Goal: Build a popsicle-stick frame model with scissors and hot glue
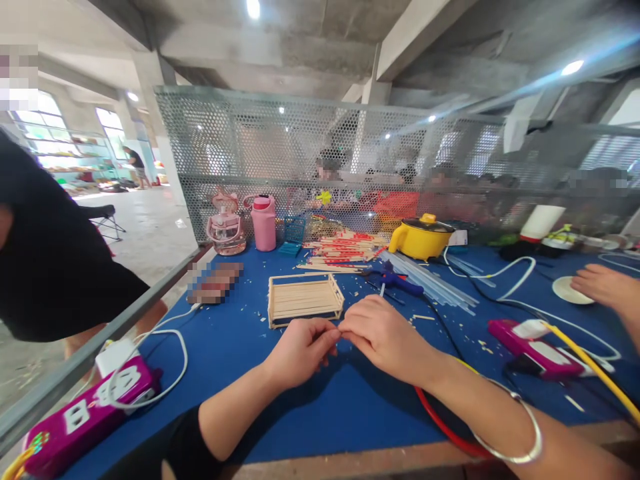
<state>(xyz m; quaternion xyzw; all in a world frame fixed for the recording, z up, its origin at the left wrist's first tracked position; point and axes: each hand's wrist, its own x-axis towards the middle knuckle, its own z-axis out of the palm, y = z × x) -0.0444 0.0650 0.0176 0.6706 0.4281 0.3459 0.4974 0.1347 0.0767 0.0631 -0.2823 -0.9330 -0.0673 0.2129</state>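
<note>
My left hand (301,348) and my right hand (387,339) meet at the fingertips above the blue table, both closed in a pinch. What lies between the fingers, if anything, is too small to make out. Just beyond them sits a small tray-like frame (304,298) built of pale wooden sticks, with low railed sides. A blue glue gun (403,284) lies behind my right hand, its nozzle toward the left. Farther back is a heap of red-marked wooden sticks (340,248), with clear glue sticks (440,283) to its right.
A yellow pot (421,239), pink bottle (264,223) and clear jug (226,230) stand by the perforated metal screen (280,147). Purple power strips (90,417) with cables lie on both sides. At right, another person's hand (607,287) touches a white disc (565,291). Someone in black stands left.
</note>
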